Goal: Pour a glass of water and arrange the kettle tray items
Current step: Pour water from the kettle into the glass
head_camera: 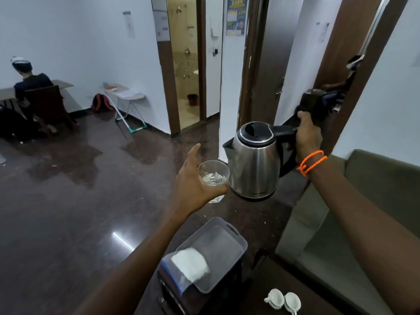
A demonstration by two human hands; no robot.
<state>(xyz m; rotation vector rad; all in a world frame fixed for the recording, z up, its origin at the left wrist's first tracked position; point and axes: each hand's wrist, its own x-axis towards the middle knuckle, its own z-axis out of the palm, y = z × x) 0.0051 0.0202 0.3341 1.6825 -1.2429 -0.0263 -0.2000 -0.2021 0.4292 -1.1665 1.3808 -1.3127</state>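
- The left hand (193,185) cups the glass (213,176) from its left side, fingers wrapped underneath, thumb raised clear; a little water sits in the bottom.
- The right hand (308,137) is clenched round the handle of the kettle (254,160), held in the air, body near upright, lid shut.
- The spout points left and sits just above and right of the glass rim, not over the mouth; no stream is visible.
- Judgement: pouring more needs the kettle tipped leftward over the rim.
- The tray (241,237) lies below, nearer the left arm, holding a white packet (191,264).
- Two cups (283,300) sit right of the tray, partly cut off.
- The water level inside the kettle is hidden.
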